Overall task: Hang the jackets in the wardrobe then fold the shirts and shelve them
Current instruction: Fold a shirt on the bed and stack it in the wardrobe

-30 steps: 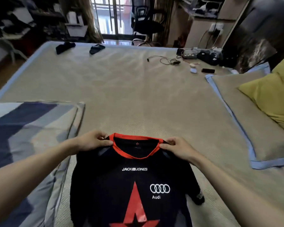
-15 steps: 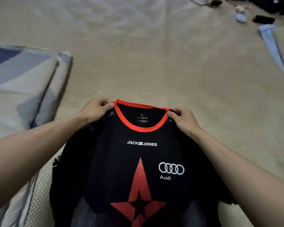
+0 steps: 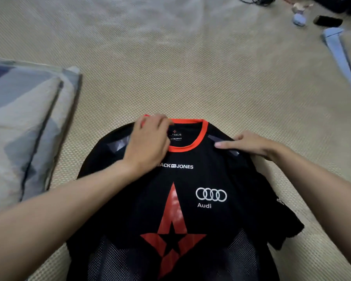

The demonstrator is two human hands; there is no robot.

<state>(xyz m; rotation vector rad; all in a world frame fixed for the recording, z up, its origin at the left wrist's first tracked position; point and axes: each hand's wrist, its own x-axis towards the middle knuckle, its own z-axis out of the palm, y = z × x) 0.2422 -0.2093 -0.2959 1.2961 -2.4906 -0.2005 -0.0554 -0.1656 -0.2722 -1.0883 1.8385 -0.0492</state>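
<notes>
A black shirt (image 3: 190, 216) with a red-orange collar, a red star and white logos lies face up on the beige bed mat (image 3: 170, 78), close to me. My left hand (image 3: 150, 142) rests flat on the shirt's left shoulder and covers the left part of the collar. My right hand (image 3: 251, 144) lies on the right shoulder with its fingers straight, pointing toward the collar. Neither hand holds any fabric. The shirt's hem is cut off by the bottom of the view.
A folded blue-and-grey striped quilt (image 3: 22, 126) lies at the left. A blue-edged pad (image 3: 340, 55) sits at the right. A black phone (image 3: 327, 20), a small pale object (image 3: 299, 18) and cables (image 3: 255, 0) lie at the far right of the mat.
Both hands have let go of the collar corners and now lie flat on the shoulders. The shirt has settled onto the mat. The left hand has slid rightward onto the collar.
</notes>
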